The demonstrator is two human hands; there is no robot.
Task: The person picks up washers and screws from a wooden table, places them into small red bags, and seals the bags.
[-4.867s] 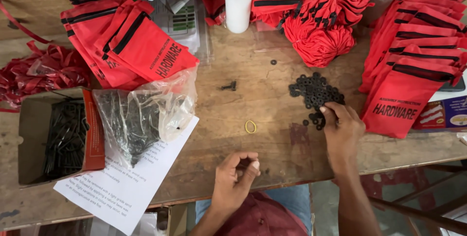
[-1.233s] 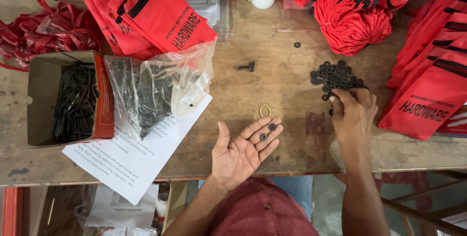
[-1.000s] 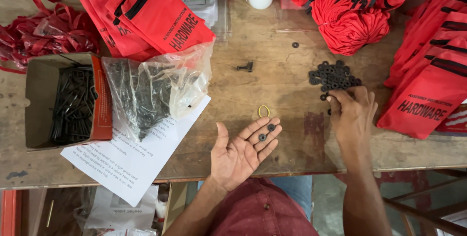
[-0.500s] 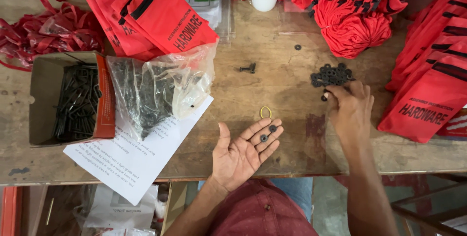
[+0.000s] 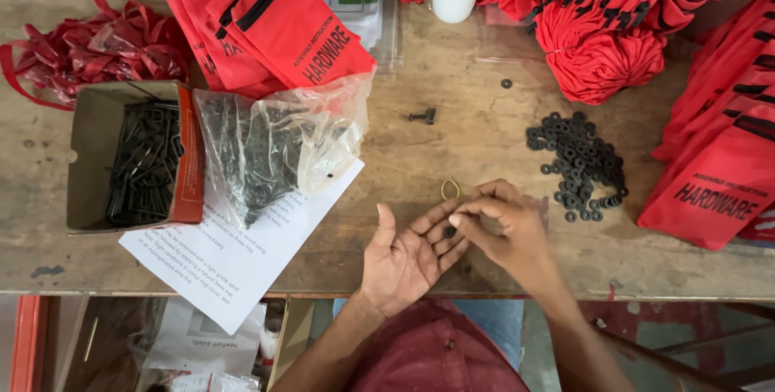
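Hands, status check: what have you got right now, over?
Left hand open, palm up, a black washer on its fingers. Right hand fingertips pinched at that washer. Washer pile beside the right hand.

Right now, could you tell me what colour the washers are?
Black, clearest in the head view: the washers piled on the table.

On the worktop (image 5: 452, 150), the box of screws (image 5: 133, 158) lies far left, the plastic bag (image 5: 274, 142) just right of it on the paper sheet (image 5: 234, 271). The washer pile (image 5: 577, 162) lies right, beyond the right hand (image 5: 504, 226); the left hand (image 5: 408, 259) lies beside it.
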